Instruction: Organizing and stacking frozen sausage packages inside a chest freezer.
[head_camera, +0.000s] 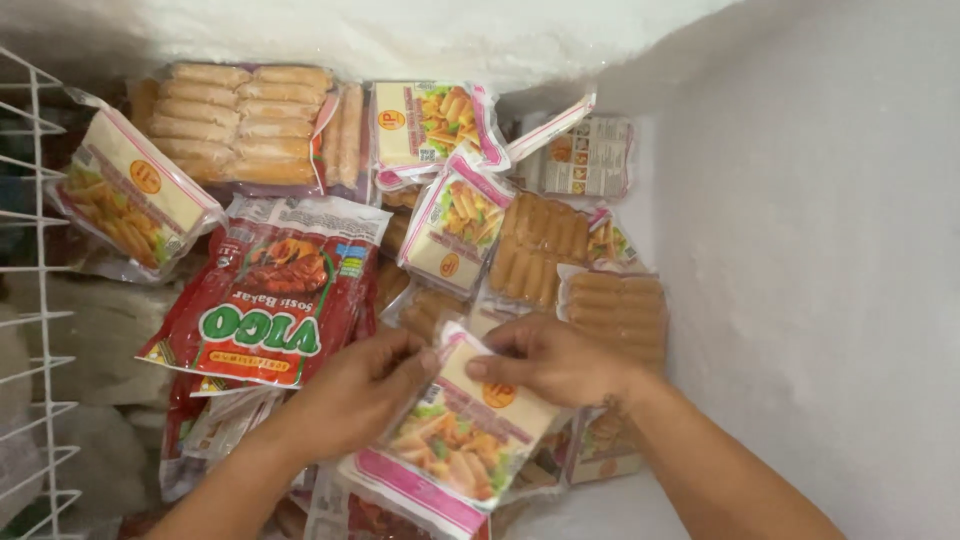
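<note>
Gripped at its upper corners by left hand (355, 385) and right hand (555, 360), fingers (490, 367) pinched shut on the flat pink-edged plastic sausage packet (455, 435), tilted low over the frosted freezer's (800, 250) jumbled packs, apparently to keep it flat.

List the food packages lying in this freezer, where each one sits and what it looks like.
Pink-edged pack: bottom centre, held by left hand and right hand; cream label, pictured sausages.
Red pouch: left of centre; flat, green and white label.
Clear sausage pack: top left; tan rows.
Second pink-edged pack: far left, beside white wire basket.
</note>
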